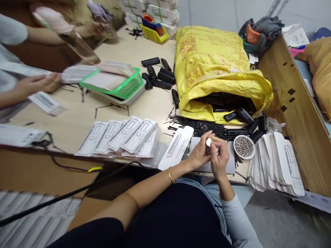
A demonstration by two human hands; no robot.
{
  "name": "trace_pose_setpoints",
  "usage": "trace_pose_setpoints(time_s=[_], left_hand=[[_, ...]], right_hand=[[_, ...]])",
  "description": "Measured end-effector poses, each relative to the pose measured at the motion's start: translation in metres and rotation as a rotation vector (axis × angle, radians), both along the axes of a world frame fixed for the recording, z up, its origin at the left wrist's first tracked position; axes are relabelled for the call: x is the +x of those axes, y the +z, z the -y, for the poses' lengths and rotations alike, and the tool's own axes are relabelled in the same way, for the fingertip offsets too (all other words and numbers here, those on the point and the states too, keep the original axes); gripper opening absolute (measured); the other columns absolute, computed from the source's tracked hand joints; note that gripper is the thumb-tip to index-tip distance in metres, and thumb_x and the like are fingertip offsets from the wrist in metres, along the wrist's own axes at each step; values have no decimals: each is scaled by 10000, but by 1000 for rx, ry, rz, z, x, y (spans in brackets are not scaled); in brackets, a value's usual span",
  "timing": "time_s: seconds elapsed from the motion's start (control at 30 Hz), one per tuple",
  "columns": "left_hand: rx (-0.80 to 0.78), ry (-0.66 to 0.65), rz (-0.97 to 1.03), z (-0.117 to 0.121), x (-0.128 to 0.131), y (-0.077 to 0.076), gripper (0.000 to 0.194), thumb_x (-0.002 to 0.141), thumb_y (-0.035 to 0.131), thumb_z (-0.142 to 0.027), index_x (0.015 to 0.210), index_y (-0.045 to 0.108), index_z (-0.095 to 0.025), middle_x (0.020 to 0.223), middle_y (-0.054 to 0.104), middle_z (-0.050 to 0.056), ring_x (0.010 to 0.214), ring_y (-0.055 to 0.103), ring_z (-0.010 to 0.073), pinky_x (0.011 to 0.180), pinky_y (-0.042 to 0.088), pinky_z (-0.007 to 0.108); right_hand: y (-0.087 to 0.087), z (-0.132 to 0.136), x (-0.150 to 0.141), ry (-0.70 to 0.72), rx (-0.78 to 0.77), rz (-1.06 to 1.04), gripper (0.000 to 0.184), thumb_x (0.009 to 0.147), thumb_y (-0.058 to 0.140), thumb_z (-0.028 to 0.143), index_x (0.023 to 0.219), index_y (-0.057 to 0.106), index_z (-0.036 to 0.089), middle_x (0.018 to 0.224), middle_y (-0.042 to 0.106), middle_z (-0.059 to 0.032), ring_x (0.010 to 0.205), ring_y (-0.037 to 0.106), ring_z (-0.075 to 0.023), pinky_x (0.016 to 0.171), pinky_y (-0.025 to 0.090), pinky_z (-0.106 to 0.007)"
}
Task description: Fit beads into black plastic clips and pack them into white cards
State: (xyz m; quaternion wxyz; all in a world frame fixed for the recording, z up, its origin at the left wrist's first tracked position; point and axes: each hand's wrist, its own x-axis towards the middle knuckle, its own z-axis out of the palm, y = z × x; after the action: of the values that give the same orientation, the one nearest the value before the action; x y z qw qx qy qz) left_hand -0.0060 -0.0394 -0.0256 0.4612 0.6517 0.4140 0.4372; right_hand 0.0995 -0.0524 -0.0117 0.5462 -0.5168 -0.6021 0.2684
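My left hand (200,152) and my right hand (219,156) meet at the table's near edge, both pinched on a small white piece (209,141) between the fingertips. A white packaging card (176,147) lies just left of my left hand. A small white bowl of metal beads (244,146) stands right of my right hand. Thin black sticks (199,126) lie spread behind my hands, in front of a yellow sack (214,65) holding black plastic parts.
A fanned row of blister cards (124,137) lies at the left, a stack of white cards (278,165) at the right. A green basket (116,82) stands further back. Another person's hands (38,84) handle cards at far left. A wooden board (294,113) borders the right.
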Motion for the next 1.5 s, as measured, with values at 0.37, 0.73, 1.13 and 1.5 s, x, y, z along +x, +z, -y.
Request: trace_pose_setpoints(time_s=[0.37,0.73,1.13,1.5], left_hand=[[89,-49,14,7,-3,-6,687,858,559,-367,1376,155,-167,1396,392,224,1293,437,267,1065,376,440],[-123,516,-1119,-20,-129,45,545,743,603,-344,1196,521,-52,1378,395,240,1296,331,411,1067,294,540],[-248,599,-1280,-15,-202,21,599,862,438,-208,1445,318,-141,1542,172,222,1422,113,428,1075,148,667],[81,148,-955,-68,-74,8,436,874,485,-217,1305,485,-146,1383,421,176,1297,391,303,1098,271,490]], right_hand=[[-24,2,7,-2,398,348,229,927,469,266,1110,603,237,1133,631,-88,1066,580,-233,904,468,-441],[-26,4,36,-168,24,140,274,915,466,319,1092,588,148,1117,617,-133,1090,571,-238,955,439,-448],[-59,-6,94,-281,-104,584,263,890,442,289,996,621,128,944,636,-143,921,553,-262,871,415,-422],[-76,-13,143,-294,-244,794,233,875,447,260,1017,606,167,954,616,-104,884,501,-239,804,367,-363]])
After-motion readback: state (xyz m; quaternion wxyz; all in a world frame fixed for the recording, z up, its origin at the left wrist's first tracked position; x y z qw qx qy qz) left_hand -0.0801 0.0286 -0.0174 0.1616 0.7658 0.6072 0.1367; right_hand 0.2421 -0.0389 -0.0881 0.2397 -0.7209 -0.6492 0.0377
